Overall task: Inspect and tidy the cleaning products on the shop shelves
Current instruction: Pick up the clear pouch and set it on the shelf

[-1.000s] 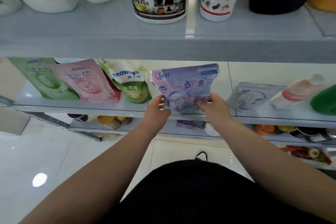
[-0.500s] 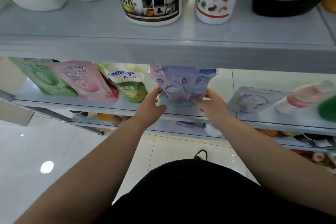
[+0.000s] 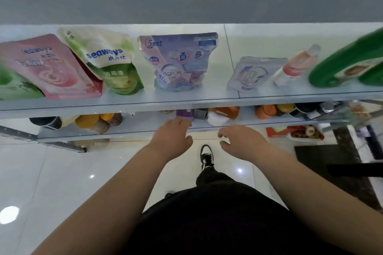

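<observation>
A lilac pouch of laundry pods [image 3: 179,62] stands upright on the middle shelf [image 3: 186,100], leaning against the back panel. Left of it stand a green and white Seaways pouch [image 3: 107,60] and a pink Seaways pouch [image 3: 49,68]. My left hand [image 3: 173,135] and my right hand [image 3: 241,141] hang below the shelf edge, apart from the pouch, fingers loosely curled and holding nothing.
Right of the lilac pouch lie a flat clear pouch [image 3: 255,73], a pink and white bottle on its side [image 3: 295,66] and a green jug [image 3: 350,64]. A lower shelf [image 3: 145,128] holds several jars and packets. A dark mat [image 3: 331,161] lies on the tiled floor.
Both hands let go of the lilac pouch and dropped below the shelf edge. The pouch now stands by itself. The view has tilted down, so the top shelf's bottles are out of sight.
</observation>
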Motion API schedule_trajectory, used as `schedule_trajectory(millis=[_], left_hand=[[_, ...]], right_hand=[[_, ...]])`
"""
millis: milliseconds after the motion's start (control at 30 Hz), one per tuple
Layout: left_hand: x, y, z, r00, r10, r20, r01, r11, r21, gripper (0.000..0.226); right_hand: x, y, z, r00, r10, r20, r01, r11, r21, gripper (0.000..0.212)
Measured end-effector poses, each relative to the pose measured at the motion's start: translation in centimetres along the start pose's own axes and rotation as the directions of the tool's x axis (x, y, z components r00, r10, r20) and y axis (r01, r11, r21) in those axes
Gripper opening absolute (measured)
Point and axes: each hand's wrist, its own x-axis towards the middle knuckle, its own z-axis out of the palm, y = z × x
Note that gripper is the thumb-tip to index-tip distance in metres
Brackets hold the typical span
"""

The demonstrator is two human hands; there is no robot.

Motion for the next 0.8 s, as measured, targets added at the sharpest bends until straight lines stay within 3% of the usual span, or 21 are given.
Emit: schedule_trajectory(millis=[233, 367, 500, 567, 667, 733, 800], left_hand=[[2.1, 6.3, -1.1, 0.994, 0.111, -0.018, -0.110, 0.993, 0.043, 0.045], [5.0, 11.6, -4.2, 0.969, 0.156, -0.189, -0.148, 0.987, 0.057, 0.050], [8.8, 16.7, -7.5, 0.894, 0.159, -0.420, -0.122, 0.986, 0.113, 0.070], [11.3, 18.7, -8.4, 0.891, 0.145, -0.430, -0.077, 0.982, 0.172, 0.075], [14.5, 20.7, -8.6, 0.933, 0.067, -0.355, 0.029, 0.966, 0.259, 0.053], [15.4, 21.2, -8.3, 0.929, 0.031, -0.368, 0.072, 0.962, 0.262, 0.030], [15.2, 21.3, -8.0, 0.922, -0.003, -0.386, 0.100, 0.968, 0.231, 0.020]], right_hand=[[-2.9, 5.6, 0.0, 0.997, 0.065, -0.036, -0.064, 0.997, 0.044, 0.036], [-2.2, 9.2, -1.5, 0.997, 0.039, -0.061, -0.035, 0.997, 0.063, 0.035], [-1.4, 13.1, -3.7, 0.997, -0.073, -0.014, 0.074, 0.997, 0.039, 0.036], [-0.9, 15.1, -4.9, 0.993, -0.120, -0.006, 0.120, 0.992, 0.034, 0.035], [-0.1, 17.7, -6.5, 0.984, -0.179, -0.002, 0.179, 0.984, 0.014, 0.033], [0.3, 19.2, -7.4, 0.981, -0.196, -0.007, 0.196, 0.980, 0.025, 0.030], [0.9, 20.4, -8.0, 0.984, -0.174, -0.031, 0.176, 0.978, 0.108, 0.029]])
